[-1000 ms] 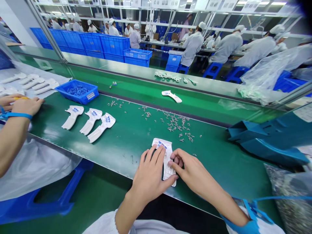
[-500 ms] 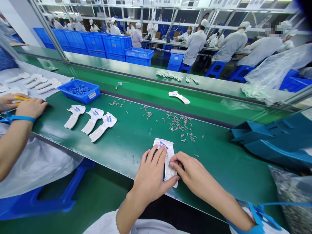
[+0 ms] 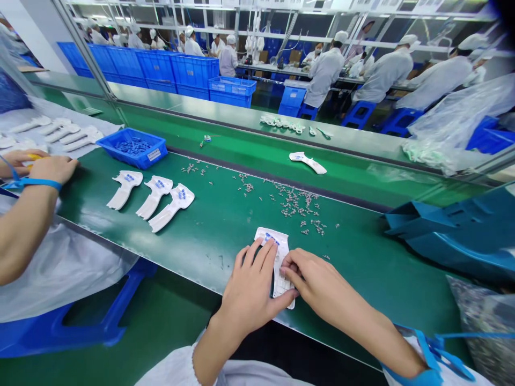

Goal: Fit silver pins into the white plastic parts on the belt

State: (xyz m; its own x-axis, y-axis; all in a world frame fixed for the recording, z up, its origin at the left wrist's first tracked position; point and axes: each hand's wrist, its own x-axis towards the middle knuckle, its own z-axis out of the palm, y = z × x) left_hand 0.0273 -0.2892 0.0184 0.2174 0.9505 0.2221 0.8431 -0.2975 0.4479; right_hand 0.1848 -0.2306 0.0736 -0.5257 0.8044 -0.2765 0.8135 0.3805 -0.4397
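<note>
Your left hand (image 3: 249,289), fingers spread open, presses the white plastic piece (image 3: 282,252) at six o'clock on the green surface (image 3: 225,236); your right hand (image 3: 325,281), half-curled, pinches its edge. A slip could scatter the small metal parts (image 3: 293,203) at twelve o'clock.

Bare left hand (image 3: 248,296) and right hand (image 3: 324,284), white work coat (image 3: 173,369), blue wrist strap (image 3: 428,356).
Coat sleeve shows below the left hand; strap at right wrist, thin blue cord (image 3: 478,335) running off it.

A factory's green conveyor line (image 3: 217,236)
</note>
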